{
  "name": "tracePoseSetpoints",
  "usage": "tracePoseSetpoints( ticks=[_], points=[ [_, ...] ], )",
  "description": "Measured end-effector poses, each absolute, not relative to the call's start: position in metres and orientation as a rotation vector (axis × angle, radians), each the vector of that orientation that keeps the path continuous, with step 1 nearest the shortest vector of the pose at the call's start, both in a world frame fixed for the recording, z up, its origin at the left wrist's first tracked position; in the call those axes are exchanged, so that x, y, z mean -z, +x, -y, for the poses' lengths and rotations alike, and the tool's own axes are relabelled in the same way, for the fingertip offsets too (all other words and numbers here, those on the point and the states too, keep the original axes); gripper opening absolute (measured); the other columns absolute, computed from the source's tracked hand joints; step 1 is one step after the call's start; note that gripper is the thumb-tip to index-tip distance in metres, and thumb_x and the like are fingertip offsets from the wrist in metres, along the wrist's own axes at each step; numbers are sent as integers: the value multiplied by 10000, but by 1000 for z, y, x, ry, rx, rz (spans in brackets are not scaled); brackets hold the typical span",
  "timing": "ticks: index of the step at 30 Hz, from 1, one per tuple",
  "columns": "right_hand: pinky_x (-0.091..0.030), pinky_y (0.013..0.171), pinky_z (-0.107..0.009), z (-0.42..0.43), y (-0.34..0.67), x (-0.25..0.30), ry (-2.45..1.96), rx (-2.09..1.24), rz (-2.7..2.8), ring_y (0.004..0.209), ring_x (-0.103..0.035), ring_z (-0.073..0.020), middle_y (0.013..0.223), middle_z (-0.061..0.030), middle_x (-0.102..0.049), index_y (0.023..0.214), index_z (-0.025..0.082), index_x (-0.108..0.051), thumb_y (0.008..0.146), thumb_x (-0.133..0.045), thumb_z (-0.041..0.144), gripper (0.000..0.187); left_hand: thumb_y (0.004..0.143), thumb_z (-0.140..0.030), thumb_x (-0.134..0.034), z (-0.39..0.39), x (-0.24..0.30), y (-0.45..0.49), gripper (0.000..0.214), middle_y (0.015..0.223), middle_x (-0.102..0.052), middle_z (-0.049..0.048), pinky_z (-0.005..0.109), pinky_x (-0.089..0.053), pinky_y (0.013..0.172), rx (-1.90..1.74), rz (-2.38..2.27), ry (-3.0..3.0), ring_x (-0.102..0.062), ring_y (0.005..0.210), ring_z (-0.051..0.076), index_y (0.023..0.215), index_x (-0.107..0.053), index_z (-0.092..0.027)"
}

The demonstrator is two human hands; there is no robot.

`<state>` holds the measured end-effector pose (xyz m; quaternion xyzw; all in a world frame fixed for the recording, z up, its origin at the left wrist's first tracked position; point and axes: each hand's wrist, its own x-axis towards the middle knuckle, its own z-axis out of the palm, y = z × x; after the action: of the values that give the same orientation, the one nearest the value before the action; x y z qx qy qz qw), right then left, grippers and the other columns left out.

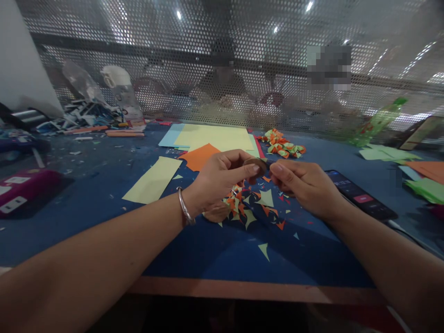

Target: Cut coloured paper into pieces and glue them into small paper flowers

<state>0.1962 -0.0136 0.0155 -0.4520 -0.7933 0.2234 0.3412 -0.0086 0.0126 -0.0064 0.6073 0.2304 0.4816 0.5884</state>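
My left hand (222, 178) and my right hand (305, 185) meet above the blue table (208, 249). Both pinch a small brownish round piece (258, 163) between thumb and fingers. What the piece is I cannot make out. A silver bangle (185, 206) circles my left wrist. Under the hands lies a heap of orange and yellow paper scraps (243, 206), with small triangles scattered around it.
Yellow paper sheets (215, 137), an orange sheet (199, 156) and a yellow strip (154, 180) lie further back. Folded orange-green paper pieces (282, 144) sit behind. A phone (359, 193) lies at right, a pink box (24, 187) at left. Behind a perforated screen (243, 60) sit other people.
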Motion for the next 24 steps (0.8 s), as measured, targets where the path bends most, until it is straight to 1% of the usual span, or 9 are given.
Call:
tracePoseSetpoints(
  ticks=[3, 12, 16, 24],
  points=[
    [-273, 499, -285, 13, 197, -15, -1183, -571, 2075, 516, -363, -116, 542, 44, -372, 665, 211, -522, 994, -440, 599, 515, 817, -219, -738, -12, 4, -8, 114, 689, -645, -6, 230, -446, 646, -1135, -557, 1423, -552, 636, 86, 763, -671, -145],
    [-301, 514, -285, 12, 198, -15, -1184, -474, 2113, 527, -389, -119, 543, 39, -392, 643, 212, -498, 997, -433, 595, 526, 798, -253, -751, -14, 5, -10, 114, 686, -642, -5, 239, -420, 622, -1144, -592, 1474, -536, 624, 90, 772, -703, -152],
    [-316, 530, -286, 13, 198, -16, -1168, -430, 2125, 531, -395, -118, 544, 39, -396, 645, 212, -500, 1002, -439, 574, 512, 794, -239, -751, -13, 5, -11, 107, 677, -637, -11, 230, -400, 602, -1137, -606, 1482, -511, 600, 77, 758, -703, -151],
    [-320, 521, -286, 13, 198, -17, -1176, -406, 2146, 521, -396, -116, 550, 33, -430, 638, 214, -496, 1007, -431, 560, 510, 796, -222, -757, -14, 4, -11, 107, 686, -641, -16, 221, -403, 601, -1102, -576, 1472, -504, 599, 69, 744, -700, -148]
  ],
)
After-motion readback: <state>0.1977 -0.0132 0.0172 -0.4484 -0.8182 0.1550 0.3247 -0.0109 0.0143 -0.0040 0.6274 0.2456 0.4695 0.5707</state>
